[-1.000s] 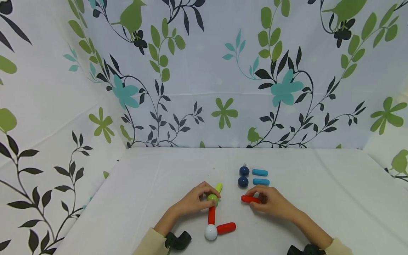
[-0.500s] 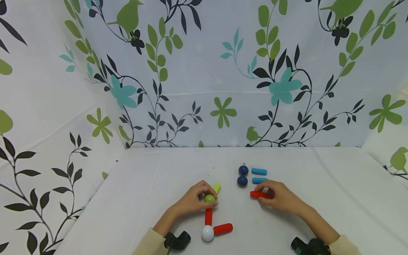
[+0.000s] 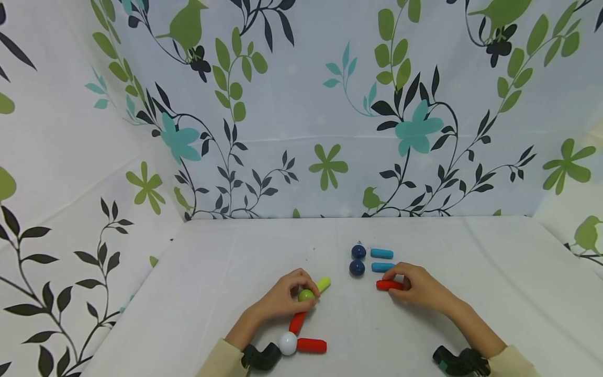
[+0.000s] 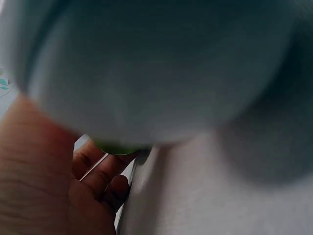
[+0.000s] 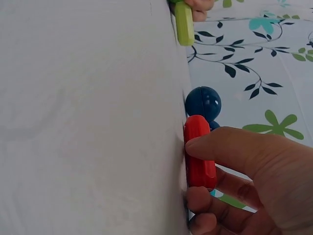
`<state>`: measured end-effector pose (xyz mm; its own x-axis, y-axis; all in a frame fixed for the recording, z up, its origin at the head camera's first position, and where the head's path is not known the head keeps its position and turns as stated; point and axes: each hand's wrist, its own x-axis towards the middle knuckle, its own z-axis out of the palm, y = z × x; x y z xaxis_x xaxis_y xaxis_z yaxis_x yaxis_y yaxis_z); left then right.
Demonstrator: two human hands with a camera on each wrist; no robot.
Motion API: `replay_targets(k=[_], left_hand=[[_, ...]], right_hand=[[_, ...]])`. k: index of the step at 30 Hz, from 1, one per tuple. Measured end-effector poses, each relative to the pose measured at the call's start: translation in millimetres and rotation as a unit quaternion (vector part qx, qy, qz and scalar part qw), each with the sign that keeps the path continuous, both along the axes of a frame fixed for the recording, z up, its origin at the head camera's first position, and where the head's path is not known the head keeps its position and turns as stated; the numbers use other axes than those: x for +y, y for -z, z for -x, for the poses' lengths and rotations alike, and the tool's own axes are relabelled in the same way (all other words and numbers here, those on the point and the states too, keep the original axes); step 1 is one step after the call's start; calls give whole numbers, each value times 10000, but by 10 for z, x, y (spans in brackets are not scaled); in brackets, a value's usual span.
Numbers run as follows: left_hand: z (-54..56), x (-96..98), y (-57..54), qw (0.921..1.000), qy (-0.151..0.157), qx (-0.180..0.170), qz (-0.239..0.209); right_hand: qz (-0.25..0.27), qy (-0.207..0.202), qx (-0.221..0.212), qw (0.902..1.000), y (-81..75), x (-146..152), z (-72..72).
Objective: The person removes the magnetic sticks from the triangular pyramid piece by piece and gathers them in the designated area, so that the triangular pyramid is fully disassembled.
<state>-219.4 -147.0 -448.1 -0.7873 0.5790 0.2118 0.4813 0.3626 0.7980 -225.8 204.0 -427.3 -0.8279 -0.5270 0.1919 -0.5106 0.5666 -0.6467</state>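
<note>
One glossy red rod [image 3: 386, 285] of three shifted rightward, I see, right hand [image 3: 418, 284] pinching it, left hand [image 3: 281, 297] gripping one green ball [image 3: 305, 295].

A person's left hand [image 3: 285, 297] grips a green ball [image 3: 306, 295] between a lime rod [image 3: 323, 284] and a red rod [image 3: 296, 323]; near two navy balls [image 3: 357, 268] and two blue rods [image 3: 381, 254], the right hand [image 3: 421, 286] pinches another red rod [image 3: 387, 285].

Wht tabletop [image 3: 358, 324] — bird/leaf-print cloth [image 3: 292, 104] behind, also L & R.
</note>
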Motion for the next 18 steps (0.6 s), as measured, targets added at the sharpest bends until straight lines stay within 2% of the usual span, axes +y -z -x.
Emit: replay_targets(k=[4, 11, 18], left_hand=[[-4, 2, -2, 10000, 57, 28, -35], [-7, 33, -53, 9991, -254, -264, 225], [-13, 37, -100, 9980, -202, -355, 473]], right_hand=[[24, -12, -31, 10000, -6, 10, 5], [96, -19, -27, 9999, -22, 27, 4], [106, -42, 27, 9999, -10, 44, 23]])
